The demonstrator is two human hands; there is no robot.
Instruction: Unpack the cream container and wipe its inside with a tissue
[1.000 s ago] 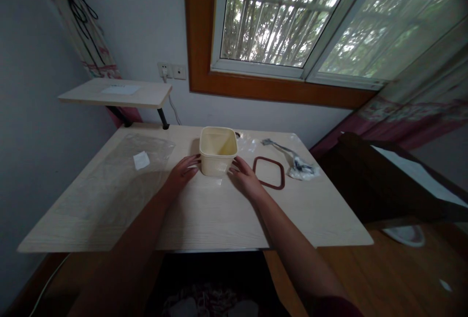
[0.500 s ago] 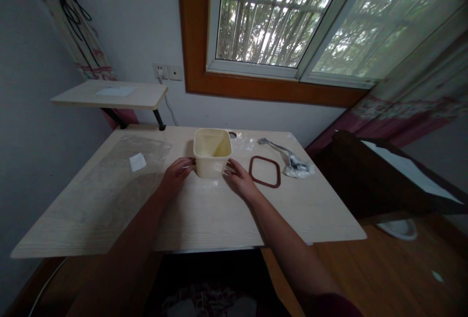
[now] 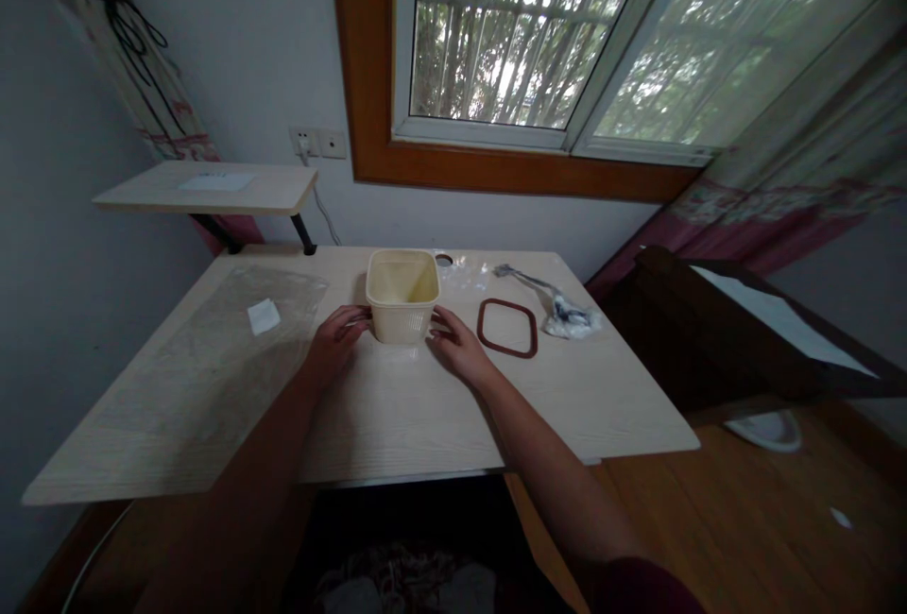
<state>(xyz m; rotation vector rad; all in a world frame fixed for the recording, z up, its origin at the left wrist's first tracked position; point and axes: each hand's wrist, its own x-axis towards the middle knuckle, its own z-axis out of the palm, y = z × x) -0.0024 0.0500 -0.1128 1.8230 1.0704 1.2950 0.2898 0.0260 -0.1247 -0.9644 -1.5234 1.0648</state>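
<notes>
A small cream plastic bin (image 3: pixel 401 323) with rounded corners and slotted sides stands upright on the desk, its top open. My left hand (image 3: pixel 338 338) rests against its left side with the fingers bent towards the wall. On the right side, the fingers of my right hand (image 3: pixel 457 342) press against the bin in the same way, so it sits between both hands. To the right of my right hand lies a reddish-brown rounded square frame (image 3: pixel 507 328), flat on the desk.
Clear plastic packaging (image 3: pixel 571 319) with dark contents and a grey strip lies at the right. On the left, a flat transparent plastic sheet (image 3: pixel 213 349) has a white paper piece (image 3: pixel 264 316) on it. A raised shelf (image 3: pixel 205 189) stands at the back left of the desk (image 3: pixel 425 425).
The camera view has shifted slightly, so the whole scene sits a little further left. Both hands stay at the bin's sides.
</notes>
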